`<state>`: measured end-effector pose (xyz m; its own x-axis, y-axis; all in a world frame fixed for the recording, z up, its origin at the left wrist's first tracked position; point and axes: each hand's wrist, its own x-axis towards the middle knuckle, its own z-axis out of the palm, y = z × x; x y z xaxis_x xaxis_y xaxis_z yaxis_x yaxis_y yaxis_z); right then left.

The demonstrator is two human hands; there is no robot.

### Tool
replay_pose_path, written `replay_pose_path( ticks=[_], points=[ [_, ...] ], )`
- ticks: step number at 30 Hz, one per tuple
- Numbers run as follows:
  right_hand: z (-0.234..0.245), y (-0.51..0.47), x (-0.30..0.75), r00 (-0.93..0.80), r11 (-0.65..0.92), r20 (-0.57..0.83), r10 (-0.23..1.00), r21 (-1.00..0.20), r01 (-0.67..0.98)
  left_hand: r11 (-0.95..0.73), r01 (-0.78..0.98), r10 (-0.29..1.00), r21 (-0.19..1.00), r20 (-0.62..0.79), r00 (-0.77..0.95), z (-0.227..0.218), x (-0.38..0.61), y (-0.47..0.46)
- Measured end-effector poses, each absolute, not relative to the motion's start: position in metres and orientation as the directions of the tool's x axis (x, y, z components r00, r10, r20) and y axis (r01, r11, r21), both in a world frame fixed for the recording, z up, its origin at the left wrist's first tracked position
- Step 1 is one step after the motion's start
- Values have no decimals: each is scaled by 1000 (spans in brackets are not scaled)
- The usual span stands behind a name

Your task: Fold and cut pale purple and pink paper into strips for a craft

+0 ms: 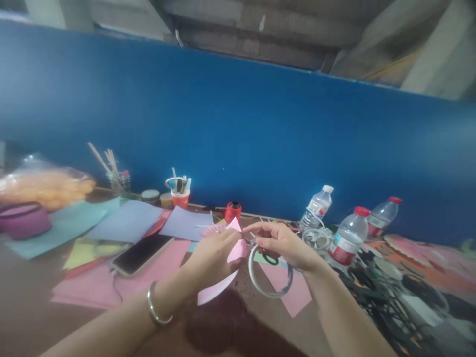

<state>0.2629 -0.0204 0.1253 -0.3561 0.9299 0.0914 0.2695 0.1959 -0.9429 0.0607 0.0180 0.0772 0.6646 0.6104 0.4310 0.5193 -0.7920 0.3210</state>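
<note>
My left hand (212,258) is closed around a folded piece of pink paper (223,277), holding it a little above the table. My right hand (284,244) pinches something small beside the paper's upper edge. A white ring of tape (268,280) hangs below that hand, seemingly on its fingers. Both hands meet over the middle of the brown table (44,322). A metal bangle (156,310) sits on my left wrist.
Sheets of coloured paper (126,223) and a phone (141,253) lie to the left. A red cup of pens (180,191), a red spool (233,210) and three water bottles (347,238) stand along the blue wall. Black cables (394,292) are heaped on the right.
</note>
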Motion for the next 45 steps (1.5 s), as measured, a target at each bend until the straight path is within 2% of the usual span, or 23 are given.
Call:
replay_pose_path(
  ticks=[3, 6, 9, 12, 17, 22, 26, 30, 32, 39, 45],
  points=[
    [135, -23, 259, -272, 185, 191, 943, -982, -45, -819, 452, 573, 354, 454, 683, 122, 70, 16],
    [140, -25, 257, -175, 195, 250, 952, -940, -279, -825, 415, 560, 383, 460, 689, 150, 75, 9],
    [141, -30, 256, -152, 181, 252, 956, -910, -372, -786, 423, 608, 451, 444, 658, 154, 78, 5],
    [138, -34, 256, -164, 144, 214, 963, -922, -360, -715, 462, 687, 525, 405, 603, 146, 78, 7],
    [133, -32, 254, -139, 123, 147, 979, -978, -167, -632, 508, 760, 585, 342, 553, 146, 70, 18],
    [129, -27, 248, -98, 83, 61, 993, -969, 234, -585, 515, 761, 627, 205, 616, 147, 55, 32],
    [123, -27, 242, -116, 141, 91, 989, -816, 561, -566, 521, 714, 638, 64, 698, 138, 50, 40],
    [115, -22, 240, -62, 103, 98, 993, -511, 853, -547, 505, 669, 667, -15, 743, 133, 51, 44],
    [107, -13, 244, -32, 63, 81, 996, -423, 904, -532, 498, 655, 685, -41, 755, 130, 52, 47],
    [63, 20, 284, 86, -96, -52, 995, -245, 965, -421, 448, 633, 789, -98, 768, 116, 56, 54],
    [32, 32, 307, 93, -121, -191, 977, -142, 982, -282, 341, 649, 897, -84, 756, 109, 62, 51]
  ],
)
